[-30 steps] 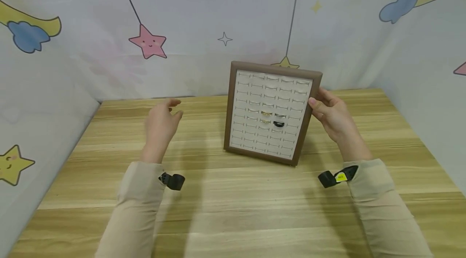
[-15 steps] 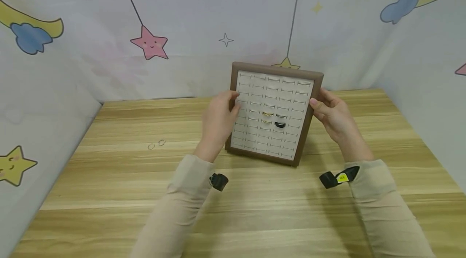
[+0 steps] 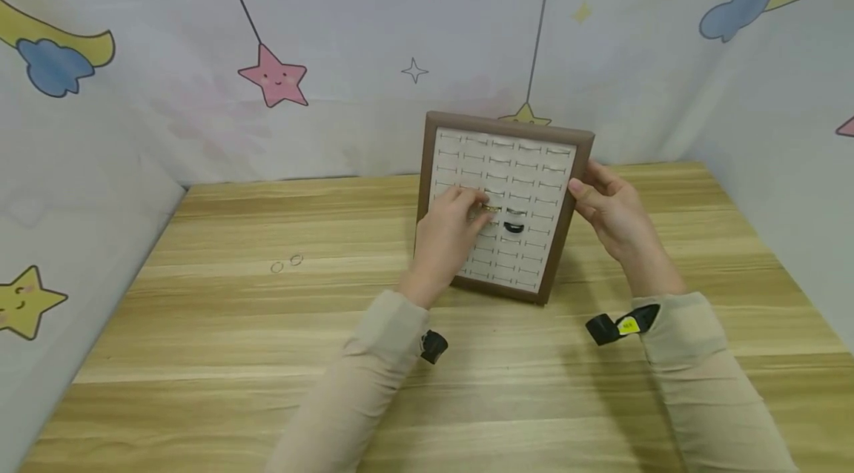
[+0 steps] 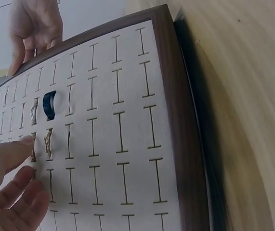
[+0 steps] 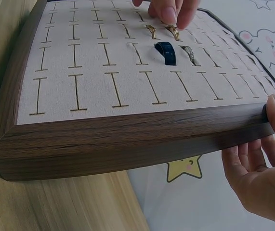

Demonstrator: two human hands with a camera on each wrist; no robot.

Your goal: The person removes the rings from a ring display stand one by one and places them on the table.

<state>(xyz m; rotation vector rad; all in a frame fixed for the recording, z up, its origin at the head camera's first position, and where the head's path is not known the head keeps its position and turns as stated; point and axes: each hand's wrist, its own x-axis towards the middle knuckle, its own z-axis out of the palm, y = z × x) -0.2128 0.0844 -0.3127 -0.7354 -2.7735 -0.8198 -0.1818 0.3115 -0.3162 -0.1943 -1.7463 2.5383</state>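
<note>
A brown-framed ring display board (image 3: 507,124) stands tilted back on the table, its pale pad lined with rows of slots. My right hand (image 3: 617,217) grips its right edge, thumb on the front, fingers behind. Over the board's middle, my left hand (image 3: 447,236) has thumb and finger at a gold ring (image 5: 172,32), pinching it in its slot. A second gold ring (image 4: 48,143) sits one slot lower. Beside them are a wide dark ring (image 3: 514,227) and a silver ring (image 5: 190,54). The left hand hides part of the board in the head view.
Two thin rings lie on the wooden table (image 3: 200,325) left of the board: one ring (image 3: 277,267) and another ring (image 3: 296,260) close to it. A white patterned curtain (image 3: 333,28) hangs behind the table.
My left hand has moved right from the table's left part, where two rings now show, across to the board's gold ring. My right hand keeps its grip on the edge.
</note>
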